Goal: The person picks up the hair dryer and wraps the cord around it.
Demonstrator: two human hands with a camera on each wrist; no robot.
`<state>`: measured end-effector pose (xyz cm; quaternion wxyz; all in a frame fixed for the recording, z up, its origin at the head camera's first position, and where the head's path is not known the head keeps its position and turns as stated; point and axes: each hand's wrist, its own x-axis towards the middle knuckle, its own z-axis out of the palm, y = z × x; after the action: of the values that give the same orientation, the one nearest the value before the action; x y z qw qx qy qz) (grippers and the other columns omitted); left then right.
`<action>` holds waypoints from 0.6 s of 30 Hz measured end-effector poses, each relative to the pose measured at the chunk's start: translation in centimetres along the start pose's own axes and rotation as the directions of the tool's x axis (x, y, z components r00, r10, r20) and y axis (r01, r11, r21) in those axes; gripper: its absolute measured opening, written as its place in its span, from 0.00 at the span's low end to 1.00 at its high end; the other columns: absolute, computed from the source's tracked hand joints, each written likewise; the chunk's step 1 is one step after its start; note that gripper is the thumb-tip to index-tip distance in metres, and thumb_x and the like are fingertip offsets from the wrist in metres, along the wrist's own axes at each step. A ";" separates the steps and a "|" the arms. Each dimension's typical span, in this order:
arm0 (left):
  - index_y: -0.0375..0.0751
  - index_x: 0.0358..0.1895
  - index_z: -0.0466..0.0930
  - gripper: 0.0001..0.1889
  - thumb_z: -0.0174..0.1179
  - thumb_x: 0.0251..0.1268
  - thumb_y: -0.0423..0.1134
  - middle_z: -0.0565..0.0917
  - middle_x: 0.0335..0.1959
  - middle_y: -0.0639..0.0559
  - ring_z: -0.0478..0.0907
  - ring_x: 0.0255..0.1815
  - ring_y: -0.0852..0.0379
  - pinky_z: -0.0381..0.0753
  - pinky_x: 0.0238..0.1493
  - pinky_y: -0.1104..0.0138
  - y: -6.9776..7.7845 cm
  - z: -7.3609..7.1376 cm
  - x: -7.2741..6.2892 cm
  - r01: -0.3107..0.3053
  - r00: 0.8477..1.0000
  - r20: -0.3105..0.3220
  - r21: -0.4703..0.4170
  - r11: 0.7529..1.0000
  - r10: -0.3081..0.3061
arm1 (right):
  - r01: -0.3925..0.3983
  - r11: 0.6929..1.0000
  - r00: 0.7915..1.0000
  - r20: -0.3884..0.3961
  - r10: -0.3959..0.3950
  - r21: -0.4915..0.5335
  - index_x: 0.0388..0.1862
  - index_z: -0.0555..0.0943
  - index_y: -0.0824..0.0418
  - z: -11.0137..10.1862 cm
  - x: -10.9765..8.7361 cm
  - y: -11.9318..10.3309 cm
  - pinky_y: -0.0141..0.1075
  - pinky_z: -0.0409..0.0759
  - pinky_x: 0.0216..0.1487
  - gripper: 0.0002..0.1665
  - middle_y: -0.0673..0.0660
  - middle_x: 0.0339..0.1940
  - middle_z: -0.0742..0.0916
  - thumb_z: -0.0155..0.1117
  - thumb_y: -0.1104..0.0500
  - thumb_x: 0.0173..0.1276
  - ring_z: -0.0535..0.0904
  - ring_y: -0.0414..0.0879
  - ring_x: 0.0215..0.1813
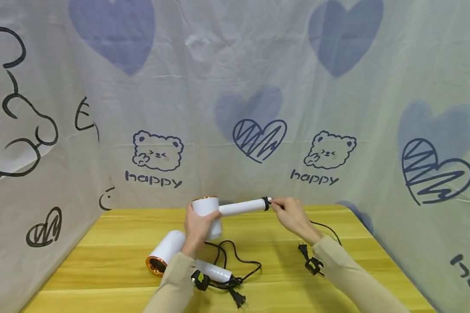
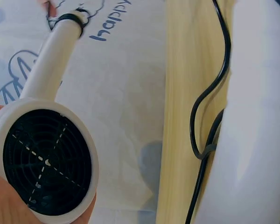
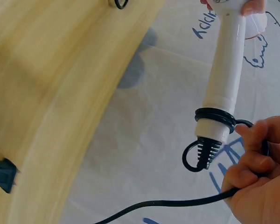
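Note:
My left hand (image 1: 197, 226) grips the barrel of a white hair dryer (image 1: 243, 208) with copper-coloured trim, held up over the table. Its handle points right, and the dark round intake grille (image 2: 47, 161) faces the left wrist camera. Near the handle's end the black power cord (image 3: 214, 116) is looped around it. My right hand (image 1: 291, 215) pinches the cord close to that end, fingers curled, and the cord's free length trails down from the palm in the right wrist view. The plug (image 1: 303, 249) hangs or lies below my right forearm.
A second white hair dryer (image 1: 168, 248) lies on the wooden table (image 1: 113, 243) at the left, partly behind my left forearm. Its black cord (image 1: 254, 263) spreads toward the middle, with a plug (image 1: 238, 299) near the front. Printed cloth walls (image 1: 211, 165) enclose the table.

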<state>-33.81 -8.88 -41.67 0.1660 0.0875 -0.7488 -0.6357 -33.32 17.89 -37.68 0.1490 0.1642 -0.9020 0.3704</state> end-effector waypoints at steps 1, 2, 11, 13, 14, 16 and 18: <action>0.39 0.70 0.59 0.46 0.72 0.44 0.41 0.75 0.55 0.38 0.75 0.50 0.42 0.80 0.47 0.56 -0.1 -0.1 0.1 0.000 1.000 0.005 -0.008 1.000 0.000 | 0.001 1.000 1.000 0.015 -0.001 0.007 0.57 0.83 0.62 0.1 -0.1 0.1 0.30 0.58 0.13 0.17 0.51 0.15 0.75 0.53 0.60 0.75 0.57 0.39 0.11; 0.38 0.70 0.60 0.46 0.72 0.44 0.40 0.75 0.55 0.38 0.75 0.50 0.42 0.80 0.47 0.56 -0.1 -0.1 0.2 -0.001 1.000 0.010 -0.018 1.000 0.001 | -0.001 1.000 1.000 0.031 0.000 0.016 0.58 0.82 0.62 0.2 -0.2 0.2 0.30 0.58 0.13 0.18 0.51 0.16 0.76 0.52 0.60 0.76 0.57 0.39 0.11; 0.40 0.64 0.67 0.41 0.75 0.45 0.44 0.77 0.51 0.40 0.78 0.43 0.45 0.84 0.37 0.61 -0.6 -0.7 0.8 0.053 0.999 -0.002 -0.118 0.992 -0.053 | -0.047 0.990 0.993 0.110 0.032 0.133 0.48 0.86 0.57 0.3 -0.6 1.6 0.30 0.59 0.16 0.14 0.55 0.25 0.81 0.53 0.55 0.77 0.56 0.40 0.14; 0.41 0.64 0.68 0.40 0.75 0.45 0.43 0.77 0.51 0.40 0.78 0.43 0.45 0.84 0.37 0.61 -0.6 -0.7 0.9 0.064 0.998 -0.006 -0.146 0.987 -0.066 | -0.050 0.985 0.988 0.150 0.025 0.167 0.41 0.85 0.60 0.4 -0.6 1.8 0.30 0.57 0.17 0.16 0.56 0.31 0.85 0.51 0.56 0.78 0.55 0.40 0.15; 0.41 0.64 0.68 0.39 0.75 0.44 0.43 0.77 0.51 0.41 0.78 0.43 0.46 0.84 0.36 0.61 -0.6 -0.7 1.0 0.070 0.997 -0.006 -0.158 0.985 -0.071 | -0.051 0.981 0.985 0.174 0.018 0.187 0.40 0.85 0.61 0.4 -0.6 1.9 0.30 0.57 0.18 0.17 0.58 0.34 0.85 0.49 0.56 0.78 0.54 0.40 0.16; 0.40 0.64 0.68 0.39 0.74 0.45 0.42 0.77 0.51 0.41 0.78 0.42 0.47 0.84 0.36 0.61 -0.6 -0.7 1.1 0.085 0.996 0.007 -0.195 0.977 -0.086 | -0.063 0.971 0.975 0.223 0.011 0.229 0.37 0.82 0.64 0.5 -0.7 2.2 0.30 0.58 0.21 0.18 0.61 0.40 0.86 0.47 0.57 0.79 0.56 0.40 0.19; 0.38 0.64 0.68 0.39 0.74 0.45 0.41 0.76 0.51 0.39 0.79 0.40 0.48 0.85 0.35 0.61 -0.6 -0.7 1.1 0.105 0.994 0.020 -0.243 0.964 -0.104 | -0.094 0.955 0.963 0.269 0.015 0.281 0.39 0.81 0.66 0.5 -0.6 2.5 0.30 0.60 0.26 0.18 0.60 0.43 0.85 0.45 0.58 0.80 0.59 0.41 0.22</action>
<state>-34.63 -9.98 -42.02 0.1391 0.1037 -0.6601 -0.7309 -33.87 19.33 -39.84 -0.0087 0.2070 -0.8536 0.4780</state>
